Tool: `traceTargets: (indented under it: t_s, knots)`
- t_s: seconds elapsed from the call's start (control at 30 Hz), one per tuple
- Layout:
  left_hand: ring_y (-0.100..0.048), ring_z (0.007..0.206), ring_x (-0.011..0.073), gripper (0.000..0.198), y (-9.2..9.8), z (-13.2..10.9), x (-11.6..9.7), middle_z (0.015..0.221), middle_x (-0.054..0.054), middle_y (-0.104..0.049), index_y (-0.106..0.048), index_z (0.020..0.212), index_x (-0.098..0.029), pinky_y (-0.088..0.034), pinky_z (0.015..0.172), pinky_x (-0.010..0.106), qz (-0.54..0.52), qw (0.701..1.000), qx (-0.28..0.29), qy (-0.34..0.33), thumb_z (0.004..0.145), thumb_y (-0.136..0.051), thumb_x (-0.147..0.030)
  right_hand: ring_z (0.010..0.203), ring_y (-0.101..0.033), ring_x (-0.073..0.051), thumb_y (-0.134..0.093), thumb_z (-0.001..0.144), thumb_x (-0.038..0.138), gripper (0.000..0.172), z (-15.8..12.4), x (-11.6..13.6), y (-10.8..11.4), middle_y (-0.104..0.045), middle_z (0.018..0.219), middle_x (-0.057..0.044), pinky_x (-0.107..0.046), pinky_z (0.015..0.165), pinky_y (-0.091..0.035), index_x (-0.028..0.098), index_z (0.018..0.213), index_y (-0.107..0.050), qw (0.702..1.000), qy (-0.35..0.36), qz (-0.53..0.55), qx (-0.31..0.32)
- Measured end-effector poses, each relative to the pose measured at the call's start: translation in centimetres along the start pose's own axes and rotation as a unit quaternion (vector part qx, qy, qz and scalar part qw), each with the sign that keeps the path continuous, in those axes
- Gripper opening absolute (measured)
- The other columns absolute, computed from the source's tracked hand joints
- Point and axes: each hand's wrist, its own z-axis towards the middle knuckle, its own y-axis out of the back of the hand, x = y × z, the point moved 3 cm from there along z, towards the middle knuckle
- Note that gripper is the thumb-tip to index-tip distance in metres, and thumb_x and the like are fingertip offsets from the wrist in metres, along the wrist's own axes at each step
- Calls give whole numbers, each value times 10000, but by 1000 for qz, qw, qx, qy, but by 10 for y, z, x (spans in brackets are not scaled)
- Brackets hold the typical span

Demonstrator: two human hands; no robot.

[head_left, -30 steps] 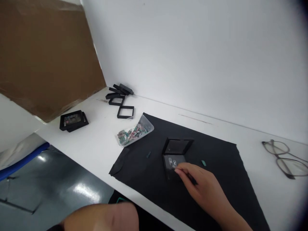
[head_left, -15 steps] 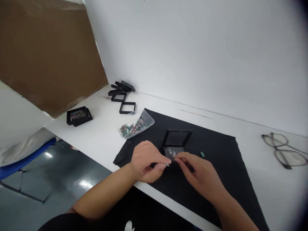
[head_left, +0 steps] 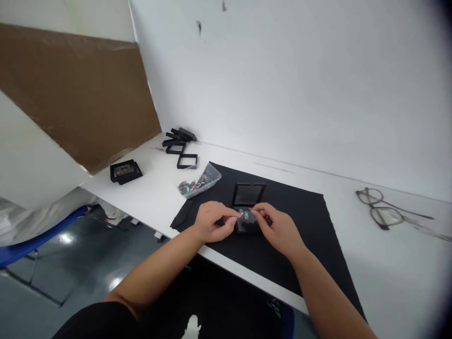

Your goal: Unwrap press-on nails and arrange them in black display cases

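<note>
A small black display frame (head_left: 249, 183) stands open like a book on the black mat, its lid with a clear window tilted up. Small shiny clear pieces (head_left: 246, 215) lie on its lower half. From the left, my left hand (head_left: 215, 221) reaches over the lower half with thumb and forefinger pinched; whatever is between them is too small to name. My right hand (head_left: 278, 228) pinches at the right side of the lower half, and its fingertips hide what they hold. The frame's near edge is dark against the mat.
A clear plastic tub (head_left: 199, 184) of small wrapped green and pink pieces stands left of the frame. Other black frames (head_left: 187, 161) lie behind it, and stacked frames (head_left: 125, 172) sit farther left. Eyeglasses (head_left: 384, 214) rest at right, beyond the black mat (head_left: 300, 202).
The view has shifted, showing more floor and lap. My left fingertips have come closer over the lower half of the display frame. The green piece right of my right hand no longer shows.
</note>
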Motion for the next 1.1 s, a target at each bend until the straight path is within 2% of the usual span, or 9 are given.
traceTargets:
  t_s: [0.17,0.3,0.4,0.5,0.67,0.87,0.97,1.1]
  knots:
    - [-591,475,90,113,2,-1,1,621,-4,-703,-719,891,-162,-491,539,216,13,1000,-10,21,917,-627,-223,545,-583,-150,-475,1006,432,256,-1,-3,0,-629,645,37,-277,572,-431,244,976,-646,1000,-23,17,-13]
    - [-594,465,77,152,5,-9,-7,646,3,-724,-718,901,-153,-489,522,189,26,999,-1,42,948,-602,-239,554,-579,-158,-486,990,450,270,0,-12,1,-621,636,29,-283,574,-420,232,973,-645,998,-46,27,-27]
    - [-610,475,76,172,11,-18,-18,701,16,-756,-717,930,-151,-496,533,187,38,997,27,60,974,-569,-225,551,-570,-164,-483,982,473,289,1,-20,1,-617,631,21,-290,572,-409,231,958,-640,997,-60,31,-40]
    - [-664,536,87,171,16,-27,-28,781,26,-790,-726,952,-165,-525,591,196,45,994,81,62,980,-569,-225,538,-555,-163,-490,972,478,285,1,-23,1,-618,629,21,-294,571,-401,240,947,-644,997,-63,34,-37]
    - [-673,560,97,165,13,-33,-35,719,-9,-772,-734,973,-197,-498,598,217,58,985,162,26,979,-579,-252,525,-544,-164,-509,955,466,263,1,-20,0,-629,630,17,-302,566,-390,249,941,-656,997,-62,31,-22]
    - [-623,519,87,146,1,-35,-42,589,-56,-681,-727,984,-199,-399,517,262,57,961,245,-115,967,-600,-268,535,-549,-163,-518,953,464,263,0,-17,0,-636,641,15,-303,578,-395,249,938,-670,998,-62,22,-6]
    - [-618,517,82,142,0,-37,-42,587,-59,-675,-721,985,-200,-399,516,264,65,960,243,-120,967,-599,-272,525,-540,-161,-514,958,470,271,0,-16,0,-626,632,20,-303,575,-391,250,945,-672,998,-60,20,-2]
    - [-635,526,85,138,2,-37,-40,629,-49,-716,-719,972,-209,-418,519,258,98,970,209,-74,958,-593,-261,530,-542,-162,-510,964,466,270,-1,-14,1,-619,630,20,-303,577,-390,251,947,-673,998,-55,20,-3]
